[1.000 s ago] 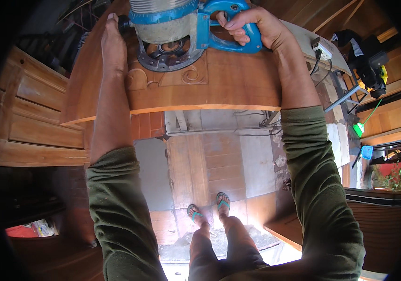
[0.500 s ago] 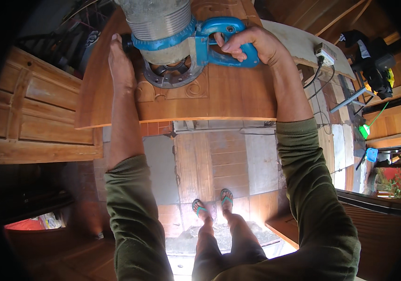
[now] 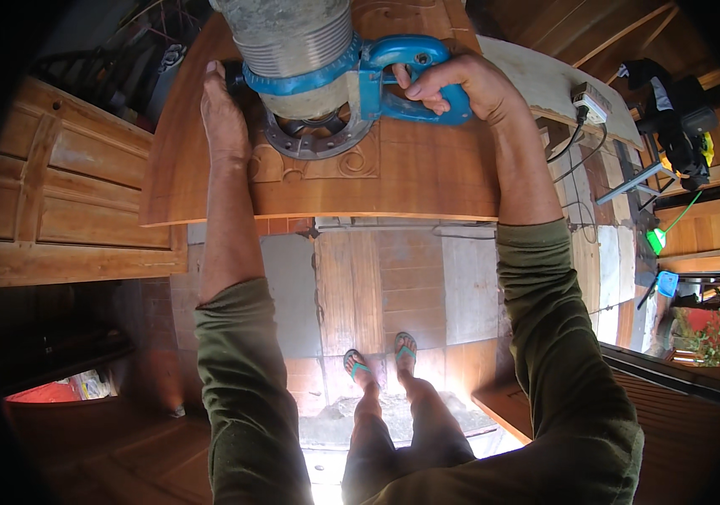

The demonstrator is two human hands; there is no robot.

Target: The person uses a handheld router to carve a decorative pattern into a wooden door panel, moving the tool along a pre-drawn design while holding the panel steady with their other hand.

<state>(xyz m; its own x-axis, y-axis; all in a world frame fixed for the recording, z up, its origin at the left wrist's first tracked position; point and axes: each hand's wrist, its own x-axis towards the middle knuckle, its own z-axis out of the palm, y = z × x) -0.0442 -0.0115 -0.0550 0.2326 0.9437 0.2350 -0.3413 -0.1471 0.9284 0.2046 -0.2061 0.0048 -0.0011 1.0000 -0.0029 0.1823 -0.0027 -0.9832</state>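
A large router [image 3: 301,76] with a grey motor body, a blue collar and a round metal base stands over a brown wooden panel [image 3: 436,181]. My right hand [image 3: 469,82] is wrapped round its blue loop handle [image 3: 427,105], fingers passing through the opening. On the other side, my left hand [image 3: 224,109] grips the black side knob [image 3: 234,76], most of which the hand hides. Carved scrolls [image 3: 347,160] show in the panel beside the router's base. The cutter inside the base cannot be made out.
A paneled wooden door [image 3: 82,185] leans at the left. Right of the panel lies a pale board [image 3: 537,76] with a power strip [image 3: 593,103] and black cords hanging down. A black machine [image 3: 680,126] rests on a metal stand farther right, near a green broom [image 3: 656,240].
In the picture, the router, both hands and the panel sit slightly farther right, along with the surroundings, as the view shifts a little. Both grips stay the same.
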